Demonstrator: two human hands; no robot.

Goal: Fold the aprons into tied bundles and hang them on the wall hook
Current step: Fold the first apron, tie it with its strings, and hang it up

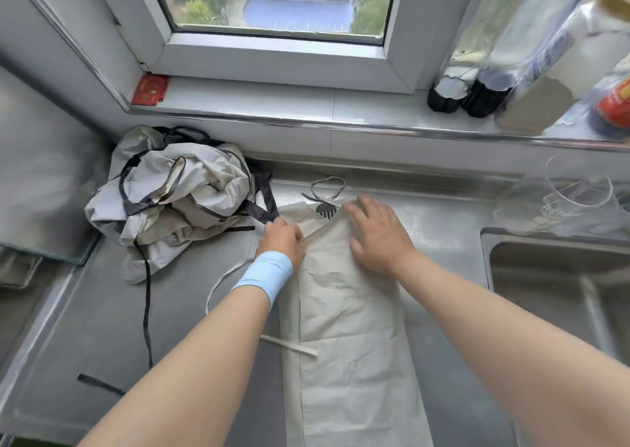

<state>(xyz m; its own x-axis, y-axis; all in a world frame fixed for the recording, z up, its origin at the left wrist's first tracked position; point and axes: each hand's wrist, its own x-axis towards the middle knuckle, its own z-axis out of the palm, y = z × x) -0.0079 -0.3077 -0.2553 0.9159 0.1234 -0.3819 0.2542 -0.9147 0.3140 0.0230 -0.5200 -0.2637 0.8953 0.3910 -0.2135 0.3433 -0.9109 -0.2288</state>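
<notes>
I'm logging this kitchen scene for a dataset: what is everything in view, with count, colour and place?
beige apron: one, beige, folded lengthwise on the counter, centre.
apron pile: one heap, pale grey with dark straps, counter's left rear.
counter: one, steel grey, under the window.
sink: one, steel, right.
glassware: several, clear, behind the sink.
bottles: several, clear and dark, right end of the sill.
red packet: one, red, sill's left end.
window: one, white frame, rear.
wristband: one, light blue, left wrist.
left hand: one, pinches the beige apron's folded edge.
right hand: one, flat on the beige apron.
</notes>
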